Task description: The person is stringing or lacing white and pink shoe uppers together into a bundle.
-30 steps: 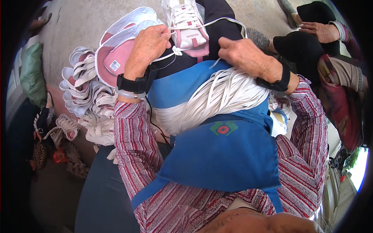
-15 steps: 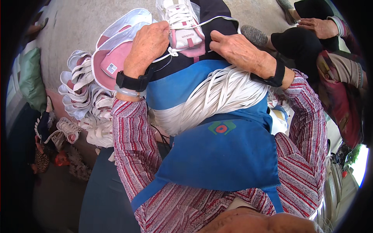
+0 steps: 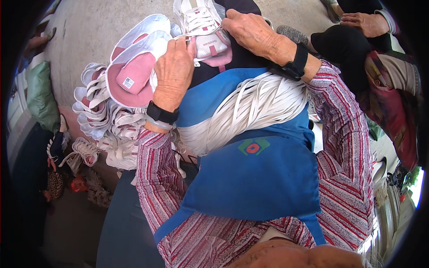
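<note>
A white sneaker with pink trim (image 3: 213, 48) rests on my dark-clothed thigh, its toe pointing toward me. White lacing crosses its front. One length of shoelace (image 3: 196, 33) runs over the shoe from hand to hand. My left hand (image 3: 173, 69) is closed in a pinch on the lace, left of the toe. Above the shoe's right side, my right hand (image 3: 252, 33) is closed on the lace's other stretch; its fingertips are partly hidden. A thick bundle of loose white laces (image 3: 246, 111) lies across my blue apron (image 3: 254, 183).
Pink and white shoe pieces (image 3: 134, 73) are stacked beside my left hand. More white shoes (image 3: 120, 152) pile up below them. A green sack (image 3: 41, 96) stands at far left. At upper right another person's hand (image 3: 364, 23) rests on dark-clothed legs.
My right hand has moved up and left, closer to the shoe. My left hand has shifted slightly down and right. The lace now stretches across the shoe's front between them.
</note>
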Tool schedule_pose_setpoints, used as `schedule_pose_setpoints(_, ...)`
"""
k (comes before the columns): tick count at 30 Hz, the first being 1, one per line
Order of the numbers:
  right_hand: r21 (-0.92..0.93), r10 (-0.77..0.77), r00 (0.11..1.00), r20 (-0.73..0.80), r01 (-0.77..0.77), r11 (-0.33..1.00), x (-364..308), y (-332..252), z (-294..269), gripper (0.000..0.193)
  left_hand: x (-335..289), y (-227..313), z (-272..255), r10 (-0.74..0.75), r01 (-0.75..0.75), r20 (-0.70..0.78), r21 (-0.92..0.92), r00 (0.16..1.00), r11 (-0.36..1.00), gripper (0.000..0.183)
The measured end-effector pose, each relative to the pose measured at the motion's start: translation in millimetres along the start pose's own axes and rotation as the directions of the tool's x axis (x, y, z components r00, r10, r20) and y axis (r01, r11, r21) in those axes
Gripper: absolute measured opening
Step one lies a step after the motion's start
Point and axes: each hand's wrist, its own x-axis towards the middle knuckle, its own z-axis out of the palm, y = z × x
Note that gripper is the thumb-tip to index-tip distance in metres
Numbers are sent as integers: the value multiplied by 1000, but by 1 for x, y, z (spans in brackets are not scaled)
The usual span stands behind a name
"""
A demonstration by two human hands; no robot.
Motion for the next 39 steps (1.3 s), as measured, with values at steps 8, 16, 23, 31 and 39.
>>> schedule_pose_setpoints(8, 29, -62, 998, 27, 61, 998, 8, 2, 3, 7, 0, 7, 1, -55, 52, 125, 30, 991, 998, 23)
schedule_pose_setpoints(16, 40, -66, 994, 91, 62, 997, 10, 4, 9, 14, -1, -4, 16, 7, -5, 9, -227, 1000, 974, 17)
schedule_pose_setpoints(23, -32, 38, 999, -18, -39, 999, -6, -5, 2, 11, 5, -6, 6, -43, 39, -5, -331, 999, 943, 8)
schedule_pose_setpoints(31, -88, 9, 1000, 9, -9, 996, -3, -8, 12, 13, 16, 5, -4, 142, -150, 175, 39, 974, 988, 13)
schedule_pose_setpoints(39, -257, 76, 995, 68, -57, 965, -8, -29, 9, 21, 20, 10, 11, 309, -305, 43, 339, 950, 890, 11)
